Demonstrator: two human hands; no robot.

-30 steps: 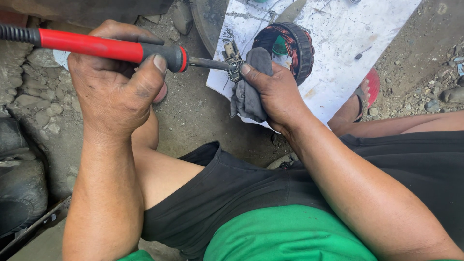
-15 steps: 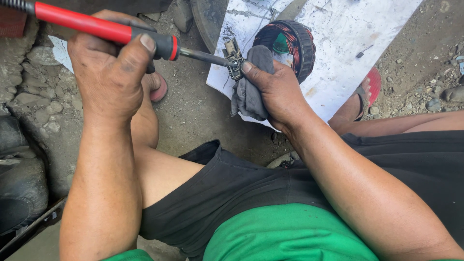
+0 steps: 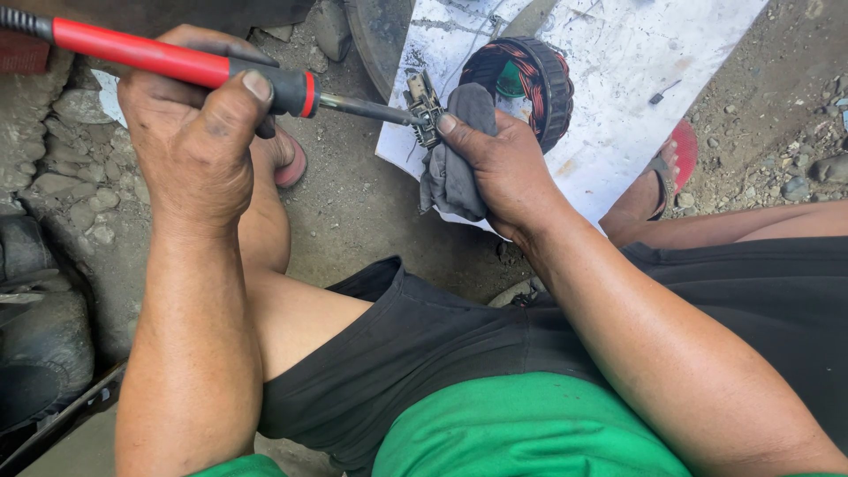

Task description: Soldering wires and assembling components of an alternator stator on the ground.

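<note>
My left hand (image 3: 190, 146) grips a red-and-black soldering iron (image 3: 177, 66) by its handle. The iron's metal tip touches a small connector part (image 3: 425, 108). My right hand (image 3: 503, 168) pinches that part through a grey rag (image 3: 455, 150). Just behind the rag sits a round black stator with copper windings (image 3: 534, 75), partly hidden by my right hand. It rests on a white board (image 3: 636, 97) lying on the ground.
I sit low over rough concrete and gravel (image 3: 353, 212), knees apart, feet in red sandals (image 3: 680, 155). Stones (image 3: 62, 177) and a dark tyre-like object (image 3: 40, 353) lie at the left. A dark round rim (image 3: 375, 35) borders the board's near corner.
My left hand has shifted the iron slightly, its handle now angled more downward to the right. The tip stays on the connector; my right hand has held still.
</note>
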